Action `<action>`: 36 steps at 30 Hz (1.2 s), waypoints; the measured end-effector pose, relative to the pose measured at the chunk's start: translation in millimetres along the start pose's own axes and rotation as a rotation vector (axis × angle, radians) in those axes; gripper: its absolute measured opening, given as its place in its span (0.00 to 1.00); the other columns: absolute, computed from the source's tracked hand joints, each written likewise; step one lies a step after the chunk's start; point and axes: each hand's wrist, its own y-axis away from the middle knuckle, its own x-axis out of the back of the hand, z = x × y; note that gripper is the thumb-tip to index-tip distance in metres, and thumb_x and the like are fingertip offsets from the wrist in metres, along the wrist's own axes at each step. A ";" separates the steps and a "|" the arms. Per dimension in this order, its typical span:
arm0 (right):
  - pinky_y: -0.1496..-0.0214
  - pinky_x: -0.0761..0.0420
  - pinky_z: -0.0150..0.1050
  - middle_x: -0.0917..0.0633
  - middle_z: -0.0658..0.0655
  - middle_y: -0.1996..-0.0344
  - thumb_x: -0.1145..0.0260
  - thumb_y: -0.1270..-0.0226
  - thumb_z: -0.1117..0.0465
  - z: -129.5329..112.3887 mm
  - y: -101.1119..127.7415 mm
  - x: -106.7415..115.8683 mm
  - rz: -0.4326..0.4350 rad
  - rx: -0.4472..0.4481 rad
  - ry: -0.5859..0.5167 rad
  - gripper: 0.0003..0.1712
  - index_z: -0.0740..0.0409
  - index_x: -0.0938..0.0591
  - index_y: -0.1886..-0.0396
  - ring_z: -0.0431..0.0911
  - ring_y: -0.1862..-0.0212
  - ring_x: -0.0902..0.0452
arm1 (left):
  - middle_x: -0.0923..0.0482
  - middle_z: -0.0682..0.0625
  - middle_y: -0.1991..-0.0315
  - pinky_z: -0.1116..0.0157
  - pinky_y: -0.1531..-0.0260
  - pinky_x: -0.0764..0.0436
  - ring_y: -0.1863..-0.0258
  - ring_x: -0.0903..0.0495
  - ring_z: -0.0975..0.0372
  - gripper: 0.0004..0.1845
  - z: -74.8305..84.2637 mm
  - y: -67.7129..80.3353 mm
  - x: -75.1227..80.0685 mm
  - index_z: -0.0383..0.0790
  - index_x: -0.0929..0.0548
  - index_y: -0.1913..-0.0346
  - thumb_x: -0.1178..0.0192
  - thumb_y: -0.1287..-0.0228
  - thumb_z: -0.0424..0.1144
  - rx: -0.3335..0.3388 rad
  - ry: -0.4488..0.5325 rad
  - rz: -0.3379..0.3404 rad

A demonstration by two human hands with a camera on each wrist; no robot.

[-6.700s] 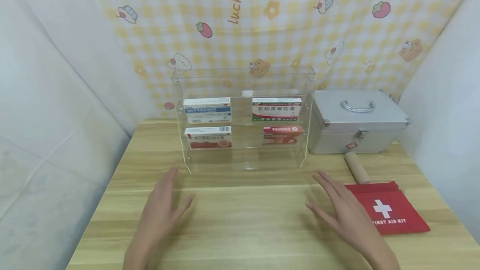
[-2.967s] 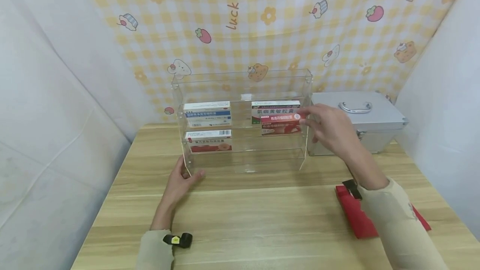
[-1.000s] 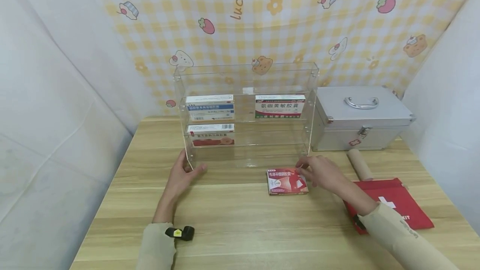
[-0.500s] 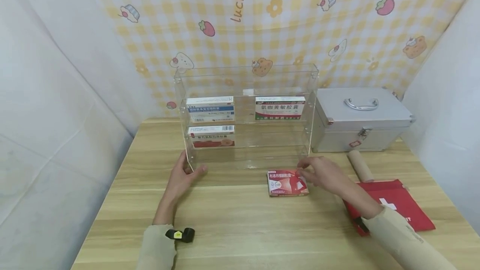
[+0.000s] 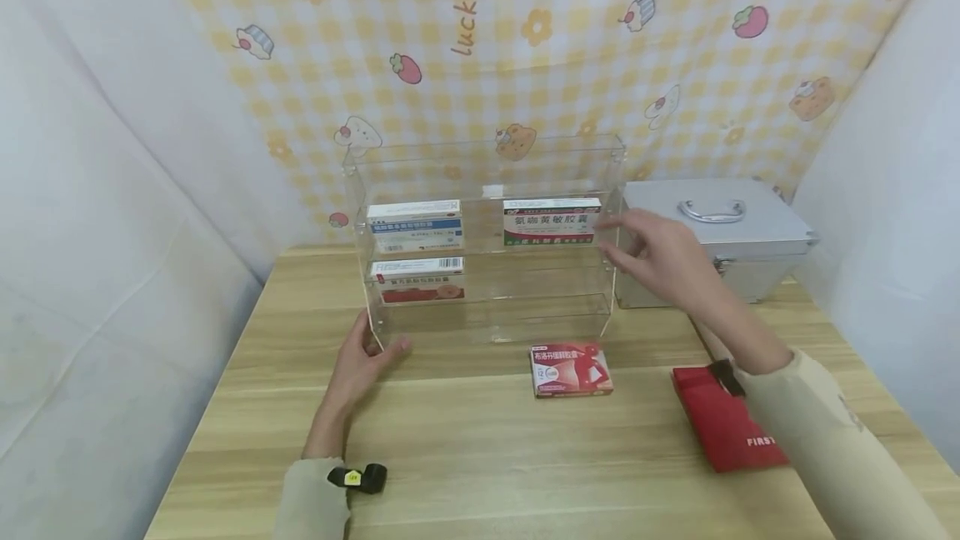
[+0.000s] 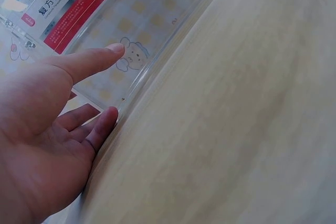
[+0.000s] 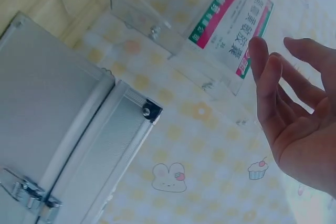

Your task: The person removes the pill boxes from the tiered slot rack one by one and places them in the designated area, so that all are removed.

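Right hand [image 5: 667, 261] is off the red box [image 5: 572, 371] vs half a second ago, now up at the rack. Near to far: left sleeve [image 5: 309, 502] with black wrist mount [image 5: 358, 478] over the wooden table [image 5: 480, 457]. Red first-aid pouch [image 5: 722, 423] on the right, partly under the right arm. Red box lies flat, label up, just in front of the clear rack [image 5: 540, 297]. Left hand [image 5: 360, 361] is at the rack's lower left corner, fingers loose, not clenched. Red-and-white box [image 5: 420, 286] sits lower left, blue-and-white box [image 5: 417, 233] above it. Green-and-white box [image 5: 551, 225] is upper right; right hand's thumb and fingers are spread at its right end, no grasp; contact unclear. Silver case [image 5: 712, 207] right of rack, checked curtain [image 5: 555, 90] behind.
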 end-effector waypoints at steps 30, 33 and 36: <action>0.74 0.23 0.47 0.23 0.60 0.43 0.36 0.30 0.47 7.5 -44.9 -1.2 -0.093 -0.088 0.174 0.24 0.52 0.21 0.40 0.56 0.61 0.21 | 0.27 0.45 0.39 0.59 0.64 0.16 0.57 0.18 0.51 0.43 -39.6 -10.0 -1.7 0.64 0.39 0.27 0.28 0.42 0.43 -0.019 -0.018 0.056; 0.74 0.24 0.47 0.23 0.60 0.43 0.35 0.30 0.47 4.3 -45.5 -0.7 -0.079 -0.085 0.170 0.23 0.52 0.21 0.40 0.56 0.62 0.21 | 0.27 0.45 0.38 0.59 0.63 0.16 0.56 0.18 0.51 0.43 -39.2 -10.6 -1.0 0.64 0.39 0.27 0.28 0.42 0.42 -0.024 -0.012 0.055; 0.73 0.24 0.45 0.22 0.59 0.46 0.33 0.32 0.49 -2.8 -48.0 -2.3 -0.046 -0.049 0.146 0.23 0.53 0.20 0.41 0.52 0.66 0.21 | 0.28 0.45 0.38 0.59 0.63 0.16 0.56 0.18 0.51 0.43 -38.7 -11.2 -0.3 0.65 0.39 0.27 0.28 0.42 0.43 -0.024 -0.008 0.058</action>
